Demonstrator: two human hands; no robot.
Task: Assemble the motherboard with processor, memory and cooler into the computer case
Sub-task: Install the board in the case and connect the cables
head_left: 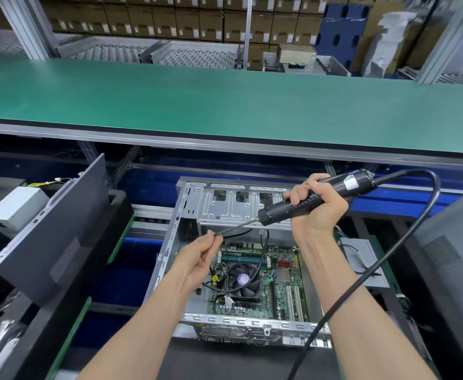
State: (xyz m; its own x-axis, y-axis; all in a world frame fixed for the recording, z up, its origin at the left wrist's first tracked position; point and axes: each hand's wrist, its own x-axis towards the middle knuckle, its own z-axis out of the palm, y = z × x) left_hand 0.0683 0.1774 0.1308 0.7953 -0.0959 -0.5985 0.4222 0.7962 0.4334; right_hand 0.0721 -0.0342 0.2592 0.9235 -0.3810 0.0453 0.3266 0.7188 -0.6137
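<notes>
Surroundings: a long green bench top point(225, 105) runs across in front of me, above the level where I am working. Behind it, roller racks and stacked brown cartons point(170, 23). To my left a dark case side panel point(52, 229) leans tilted, with a grey power supply point(13, 207) beyond it. To my right, another dark panel point(449, 256) at the frame edge.

Task item: the computer case point(225, 209) lies open below my hands. The motherboard point(282, 286) sits flat inside it, with the cooler point(242, 282) fan on top near the board's left half and memory slots point(241, 259) just beyond the fan. Loose black cables cross over the cooler and partly hide it.

Right hand point(315, 207): fingers wrapped tight round the black body of an electric screwdriver point(307, 198), held tilted, bit end pointing down-left. Its thick black cord point(389, 256) loops out from the rear, swings right, then runs down across my right forearm.

Left hand point(200, 256): raised over the case's left part, thumb and fingertips pinching the tip of the screwdriver bit point(236, 227). I cannot tell whether a screw is at the tip. Both forearms hide parts of the board's near edge.
</notes>
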